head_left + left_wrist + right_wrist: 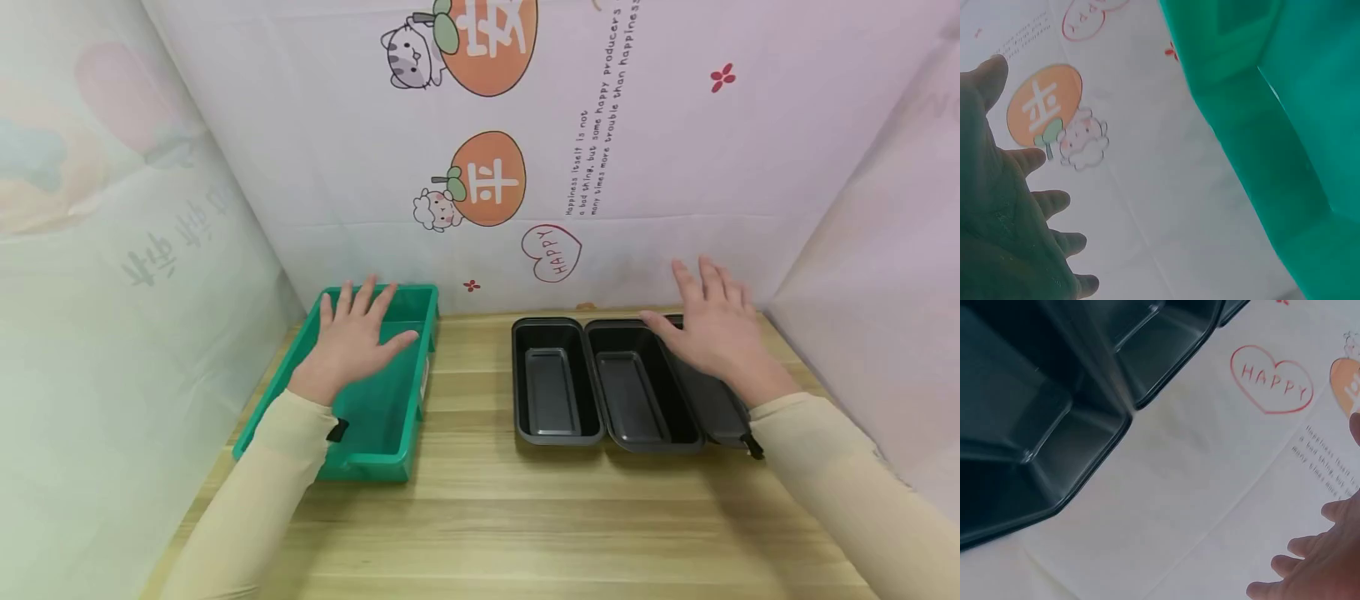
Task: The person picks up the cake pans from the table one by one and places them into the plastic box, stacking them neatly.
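Observation:
Fingers spread, my left hand (pixel 348 346) hovers over a green plastic tray (pixel 408 417) on the left of the table. Nothing is in its grasp, and the tray's visible floor is bare. On the right, my right hand (pixel 716 333) hangs above dark loaf pans, its fingers also apart and holding nothing. The left pan (pixel 551 392) and middle pan (pixel 633 400) show bare insides. My hand and sleeve partly cover the right pan (pixel 712 400). The left wrist view shows the tray's wall (pixel 1247 125) beside the hand; the right wrist view shows pan rims (pixel 1100 453).
A wooden table (pixel 480 517) carries the tray and pans, with bare wood between them. White printed cloth (pixel 337 167) rises behind it as a wall, with more cloth along the left (pixel 112 333) and right (pixel 885 275) sides.

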The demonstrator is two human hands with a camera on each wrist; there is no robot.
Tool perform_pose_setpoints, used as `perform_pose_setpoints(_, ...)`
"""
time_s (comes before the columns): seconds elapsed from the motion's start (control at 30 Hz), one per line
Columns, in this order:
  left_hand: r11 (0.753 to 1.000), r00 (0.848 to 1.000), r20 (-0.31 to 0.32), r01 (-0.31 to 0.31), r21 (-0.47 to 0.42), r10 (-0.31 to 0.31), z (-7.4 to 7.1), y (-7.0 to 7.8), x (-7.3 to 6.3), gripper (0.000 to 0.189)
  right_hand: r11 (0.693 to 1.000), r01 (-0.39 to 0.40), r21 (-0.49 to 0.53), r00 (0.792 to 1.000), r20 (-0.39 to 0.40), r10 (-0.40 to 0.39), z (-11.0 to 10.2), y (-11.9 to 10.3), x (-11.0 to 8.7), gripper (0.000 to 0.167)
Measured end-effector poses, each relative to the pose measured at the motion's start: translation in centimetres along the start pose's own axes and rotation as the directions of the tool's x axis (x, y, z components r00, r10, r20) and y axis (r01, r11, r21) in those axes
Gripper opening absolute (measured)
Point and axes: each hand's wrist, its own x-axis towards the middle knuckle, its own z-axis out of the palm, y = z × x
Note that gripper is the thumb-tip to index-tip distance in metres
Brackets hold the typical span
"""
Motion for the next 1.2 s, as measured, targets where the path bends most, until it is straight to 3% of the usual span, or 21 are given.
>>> perform_pose_setpoints(0.37,0.992,0.997,0.011,0.079,-0.098,-0.079,-1.6,-4.5,-2.1,0.092,0.997,-0.068,0.029,0.997,0.043,0.067,-0.1,3.9,-0.8,0.093)
perform_pose_setpoints(0.73,0.950,0.991,0.047,0.132,-0.283,-0.124,-2.4,-9.9,-5.2,0.088,0.972,-0.206,0.117,0.974,0.118,0.192,0.6,9.4,-1.6,0.096)
perform_pose_setpoints(0.93,0.907,0.984,0.111,0.174,-0.383,-0.142,-1.6,-12.4,-7.2,0.088,0.943,-0.172,0.286,0.972,0.206,0.115,0.8,13.0,-2.8,0.086)
perform_pose_setpoints(1.1,0.873,0.983,0.119,0.180,-0.452,-0.141,-1.3,-13.6,-8.5,0.084,0.901,-0.235,0.365,0.935,0.339,0.107,0.9,14.6,-4.1,0.083)
perform_pose_setpoints(1.2,0.874,0.981,0.129,0.187,-0.448,-0.143,-0.9,-14.1,-9.3,0.083,0.877,-0.281,0.389,0.916,0.380,0.125,1.2,15.1,-4.7,0.083)
